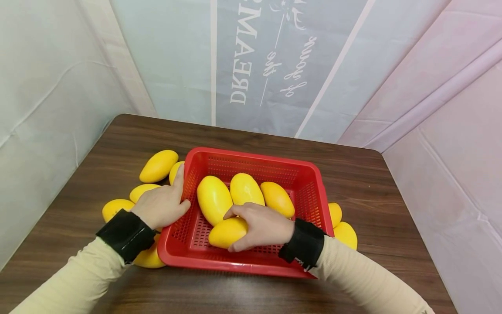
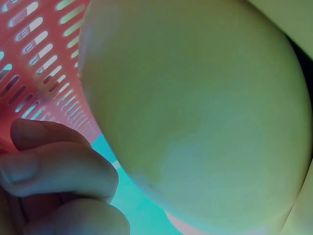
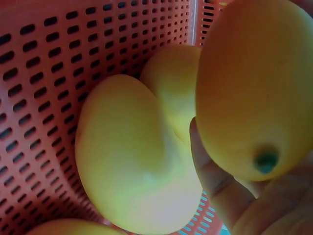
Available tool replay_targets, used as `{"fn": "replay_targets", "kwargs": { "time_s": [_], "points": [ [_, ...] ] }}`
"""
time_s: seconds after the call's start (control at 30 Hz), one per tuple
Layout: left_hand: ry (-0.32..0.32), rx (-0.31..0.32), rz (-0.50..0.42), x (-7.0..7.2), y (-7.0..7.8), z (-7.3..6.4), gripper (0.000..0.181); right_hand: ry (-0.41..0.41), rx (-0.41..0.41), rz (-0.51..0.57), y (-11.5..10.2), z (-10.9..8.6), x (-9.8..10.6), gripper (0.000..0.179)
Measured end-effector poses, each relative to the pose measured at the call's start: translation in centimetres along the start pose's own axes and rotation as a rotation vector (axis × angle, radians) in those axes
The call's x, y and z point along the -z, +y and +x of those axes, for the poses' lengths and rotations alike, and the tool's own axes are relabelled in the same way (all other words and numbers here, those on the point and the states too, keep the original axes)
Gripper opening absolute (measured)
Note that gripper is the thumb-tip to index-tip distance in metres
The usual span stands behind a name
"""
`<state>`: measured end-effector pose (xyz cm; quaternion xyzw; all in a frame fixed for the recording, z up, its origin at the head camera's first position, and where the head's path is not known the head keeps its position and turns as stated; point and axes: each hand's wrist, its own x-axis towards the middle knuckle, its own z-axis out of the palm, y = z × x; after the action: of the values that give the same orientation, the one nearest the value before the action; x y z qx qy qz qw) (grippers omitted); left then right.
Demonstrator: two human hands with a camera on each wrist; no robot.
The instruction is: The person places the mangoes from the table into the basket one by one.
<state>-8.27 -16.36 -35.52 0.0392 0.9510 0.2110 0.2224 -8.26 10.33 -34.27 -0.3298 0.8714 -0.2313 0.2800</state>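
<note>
A red plastic basket (image 1: 251,267) with slotted walls sits on the table. Inside it, my right hand (image 1: 264,226) grips a yellow mango (image 1: 227,233) between thumb and fingers; its dark stem end (image 3: 265,160) shows in the right wrist view. Three more mangoes lie behind it in the basket, among them a large one (image 1: 213,198). My left hand (image 1: 162,205) holds the basket's left side, index finger along the rim and thumb over the inner side. In the left wrist view its curled fingers (image 2: 63,169) are at the slotted wall, beside a large mango (image 2: 195,112).
Several mangoes lie on the table left of the basket, one (image 1: 158,166) at the back and one (image 1: 150,257) near the front corner. Two more, including a mango (image 1: 346,235), lie at its right. A dark wooden table (image 1: 353,174) meets curtained walls behind and at both sides.
</note>
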Motion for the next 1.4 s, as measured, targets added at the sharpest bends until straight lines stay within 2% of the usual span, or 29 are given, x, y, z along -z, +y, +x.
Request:
{"fn": "replay_targets", "kwargs": {
  "time_s": [0.33, 1.07, 1.4],
  "points": [
    [-0.007, 0.007, -0.003, 0.2, 0.1, 0.0, 0.100, 0.005, 0.023, 0.043, 0.6, 0.3, -0.4, 0.055],
    [-0.017, 0.023, 0.001, 0.0, 0.1, 0.2, 0.100, -0.045, 0.053, 0.045, 1.7, 0.6, -1.2, 0.057],
    [-0.021, 0.024, -0.003, 0.0, 0.1, 0.2, 0.100, -0.051, 0.070, -0.008, 1.8, 0.7, -1.2, 0.057]
  ]
}}
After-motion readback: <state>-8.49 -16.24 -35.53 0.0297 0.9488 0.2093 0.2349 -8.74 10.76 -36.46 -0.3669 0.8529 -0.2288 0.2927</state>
